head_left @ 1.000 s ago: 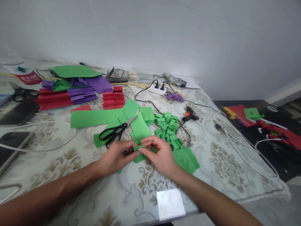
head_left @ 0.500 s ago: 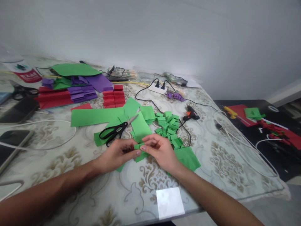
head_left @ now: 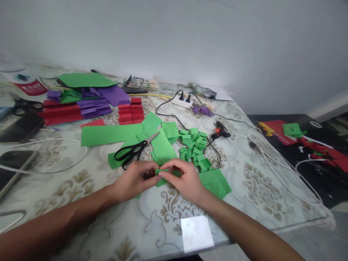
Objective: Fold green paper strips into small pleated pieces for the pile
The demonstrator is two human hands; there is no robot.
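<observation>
A small piece of green paper (head_left: 161,170) is pinched between my two hands above the table. My left hand (head_left: 136,180) is closed on its left side, and my right hand (head_left: 183,178) grips it with thumb and forefinger. The fingertips hide part of it. Black-handled scissors (head_left: 136,148), their blades slightly apart, lie just beyond my left hand on green paper strips (head_left: 114,134). Past my right hand is a heap of small folded green pieces (head_left: 194,143). A larger green sheet (head_left: 216,183) rests beside my right wrist.
Folded red (head_left: 131,113) and purple paper (head_left: 95,107) lie at the back left, near a second pair of scissors (head_left: 25,105). A black glue gun (head_left: 220,130) and a white power strip (head_left: 182,101) trail cords. Two phones (head_left: 15,168) sit at left.
The small green piece has turned between my fingers, now showing a narrow edge. My right thumb and fingers have shifted slightly left, nearer to my left hand.
</observation>
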